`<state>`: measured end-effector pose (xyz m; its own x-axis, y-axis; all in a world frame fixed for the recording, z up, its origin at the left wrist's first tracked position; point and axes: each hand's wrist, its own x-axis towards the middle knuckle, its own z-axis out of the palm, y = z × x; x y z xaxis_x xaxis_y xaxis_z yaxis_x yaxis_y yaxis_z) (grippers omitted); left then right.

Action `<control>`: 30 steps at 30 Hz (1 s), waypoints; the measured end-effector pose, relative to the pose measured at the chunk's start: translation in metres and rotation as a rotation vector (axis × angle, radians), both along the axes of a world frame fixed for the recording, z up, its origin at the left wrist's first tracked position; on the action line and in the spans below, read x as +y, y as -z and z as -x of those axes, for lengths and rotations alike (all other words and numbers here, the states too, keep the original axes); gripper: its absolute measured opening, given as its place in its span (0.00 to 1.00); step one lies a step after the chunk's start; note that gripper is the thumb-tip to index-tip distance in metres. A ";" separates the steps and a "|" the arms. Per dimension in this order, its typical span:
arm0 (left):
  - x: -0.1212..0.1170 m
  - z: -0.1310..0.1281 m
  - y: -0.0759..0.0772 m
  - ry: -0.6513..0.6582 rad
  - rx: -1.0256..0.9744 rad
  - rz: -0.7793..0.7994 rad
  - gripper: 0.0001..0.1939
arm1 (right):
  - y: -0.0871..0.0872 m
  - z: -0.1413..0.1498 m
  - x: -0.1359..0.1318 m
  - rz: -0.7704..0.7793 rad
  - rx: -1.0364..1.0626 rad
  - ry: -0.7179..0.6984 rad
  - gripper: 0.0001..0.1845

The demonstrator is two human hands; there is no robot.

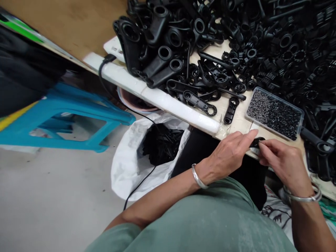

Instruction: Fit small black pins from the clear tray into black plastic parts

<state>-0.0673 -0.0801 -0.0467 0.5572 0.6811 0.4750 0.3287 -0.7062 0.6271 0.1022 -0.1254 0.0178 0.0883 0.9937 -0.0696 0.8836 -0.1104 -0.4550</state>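
My left hand [227, 154] and my right hand [283, 161] meet at the near edge of the workbench. Between them is a small black plastic part [257, 142], mostly covered by my fingers. Both hands are closed on it, the right one in a pinch. Just beyond them stands a clear plastic box [274, 113] filled with small screws on its left side and tiny black pieces on its right. A black plastic arm with a ring end [231, 110] lies on the bench to the left of the box.
Black plastic parts [278, 42] are heaped over the back and right of the bench. White padding [154, 94] runs along the bench edge. Below it, a white sack [126, 168] holds black parts, and a blue stool [60, 119] stands at left. A black cable [112, 91] hangs down.
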 end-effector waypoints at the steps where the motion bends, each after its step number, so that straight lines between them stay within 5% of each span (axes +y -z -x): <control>1: -0.001 0.000 0.001 -0.019 -0.018 -0.014 0.21 | 0.002 -0.005 -0.003 -0.014 0.186 0.096 0.14; 4: -0.004 -0.001 0.000 -0.079 -0.079 -0.080 0.19 | 0.009 -0.007 -0.015 -0.087 0.544 0.359 0.25; 7: -0.007 -0.002 -0.004 -0.112 -0.106 -0.132 0.19 | 0.015 0.003 -0.022 -0.092 0.801 0.437 0.35; 12: -0.010 -0.005 -0.012 -0.110 -0.139 -0.193 0.18 | 0.021 0.019 -0.018 -0.129 1.149 0.517 0.30; 20: -0.014 -0.006 -0.020 -0.095 -0.151 -0.227 0.15 | 0.020 0.025 -0.013 -0.204 1.273 0.639 0.25; 30: -0.017 -0.010 -0.023 -0.079 -0.163 -0.204 0.16 | 0.021 0.020 -0.011 -0.206 1.279 0.612 0.20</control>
<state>-0.0573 -0.0972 -0.0239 0.4107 0.6006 0.6860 0.2946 -0.7995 0.5235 0.0824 -0.1359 -0.0033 0.4858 0.8251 -0.2884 -0.2998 -0.1526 -0.9417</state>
